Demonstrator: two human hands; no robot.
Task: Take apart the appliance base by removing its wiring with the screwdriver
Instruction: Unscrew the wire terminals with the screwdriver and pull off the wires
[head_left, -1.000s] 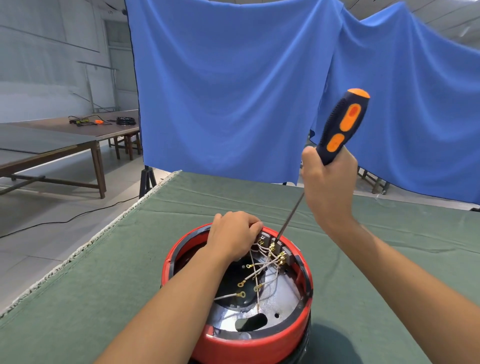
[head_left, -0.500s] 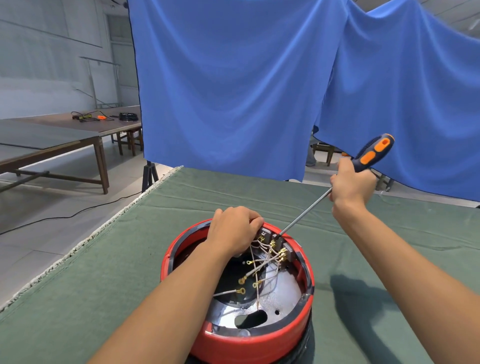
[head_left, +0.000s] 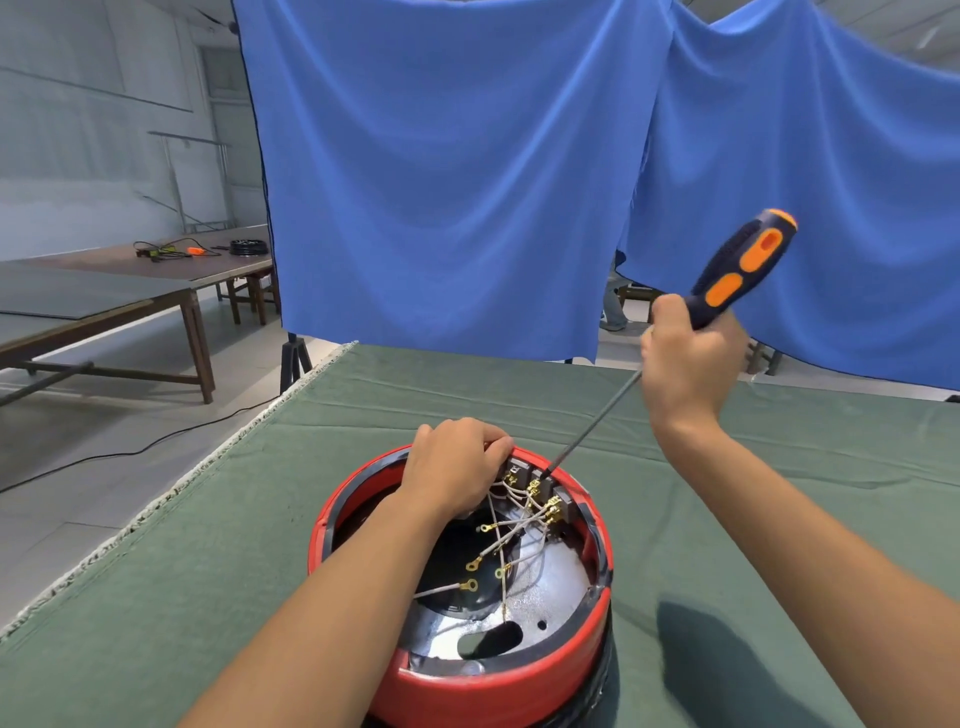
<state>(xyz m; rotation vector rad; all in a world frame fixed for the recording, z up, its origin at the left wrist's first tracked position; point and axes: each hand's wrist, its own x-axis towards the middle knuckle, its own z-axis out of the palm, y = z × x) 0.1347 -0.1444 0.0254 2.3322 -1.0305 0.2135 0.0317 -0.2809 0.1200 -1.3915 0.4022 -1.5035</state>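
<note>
A round red appliance base (head_left: 483, 686) lies open side up on the green table cover (head_left: 182, 571). Inside it, grey wires with brass ring terminals (head_left: 506, 535) run to a terminal block at the far rim. My left hand (head_left: 454, 470) rests curled on the far rim and grips the wires beside the block. My right hand (head_left: 685, 364) grips the blue and orange screwdriver (head_left: 737, 270) above and to the right. Its thin shaft slants down left, and the tip sits on the terminal block (head_left: 540, 480).
A blue cloth backdrop (head_left: 467, 182) hangs just behind the table's far edge. Wooden tables (head_left: 130, 291) with cables and tools stand at the left across a concrete floor, where a black cable (head_left: 130, 452) lies. The table's left edge runs diagonally near the base.
My right hand swung the screwdriver handle out to the right and low, then lifted it a little steeper again. The tip stayed at the terminal block. My left hand kept its place.
</note>
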